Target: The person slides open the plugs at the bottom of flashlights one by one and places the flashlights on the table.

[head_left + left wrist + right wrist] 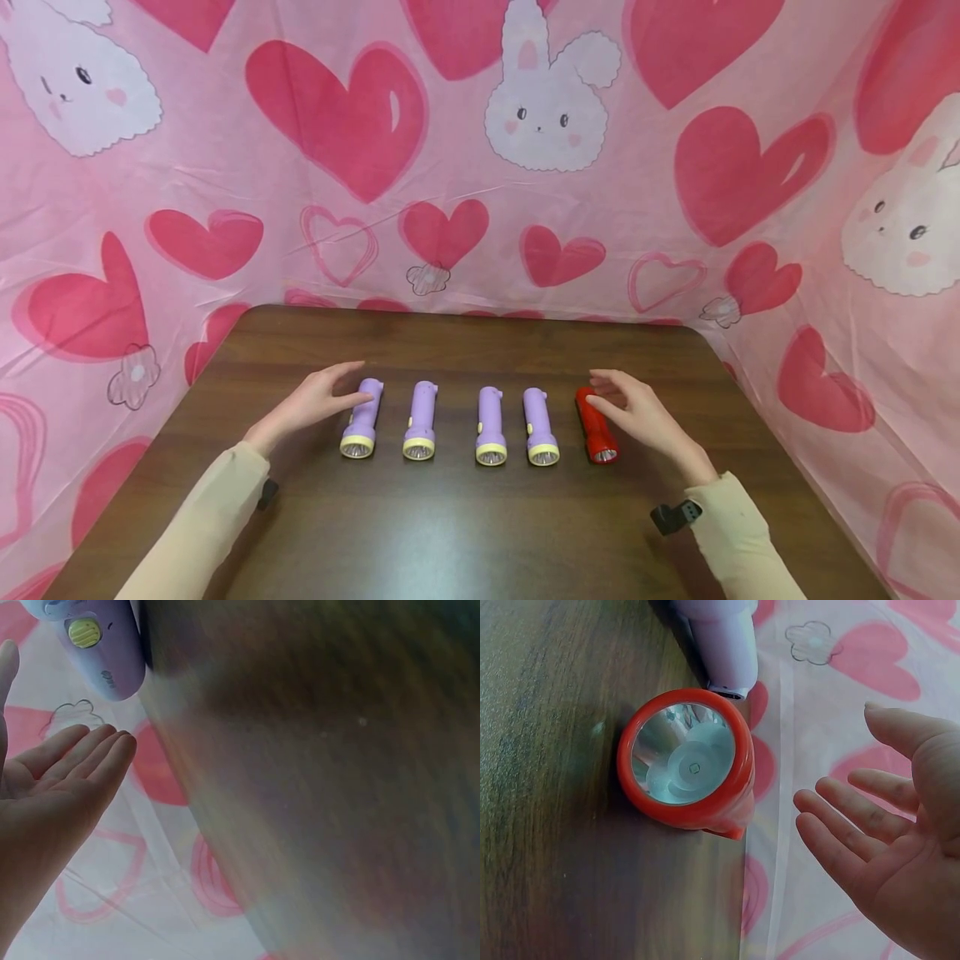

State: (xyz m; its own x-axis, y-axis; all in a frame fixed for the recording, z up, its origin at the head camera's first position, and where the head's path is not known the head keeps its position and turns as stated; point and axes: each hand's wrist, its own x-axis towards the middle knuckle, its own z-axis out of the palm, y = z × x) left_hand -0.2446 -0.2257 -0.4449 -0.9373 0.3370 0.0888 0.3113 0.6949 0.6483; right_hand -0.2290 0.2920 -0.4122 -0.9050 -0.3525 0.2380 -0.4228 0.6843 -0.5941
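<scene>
The near edge of the desk [480, 542] is bare dark wood, with two cream sleeves coming in over it from the near corners. Beyond them, about midway to the far edge, five torches lie in a row, lenses toward the near edge: four purple ones and, at the right end, a red torch [596, 427].

The left hand [311, 402] hovers just beside the leftmost purple torch [362, 421], fingers straight and relaxed, holding nothing; the wrist view shows the palm open with the torch's body just past the fingertips. The right hand [637, 412] is likewise open beside the red torch, fingers loosely extended. From the head view the fingertips look close to or on the barrel, but the wrist view shows a gap, so contact cannot be confirmed.

The hands look poised to take the two end torches. To do that well, each hand would best close round the middle of the barrel, thumb on one side and fingers on the other, lifting straight up so the neighbouring purple torch [540, 427] is not nudged and rolled out of line.
</scene>
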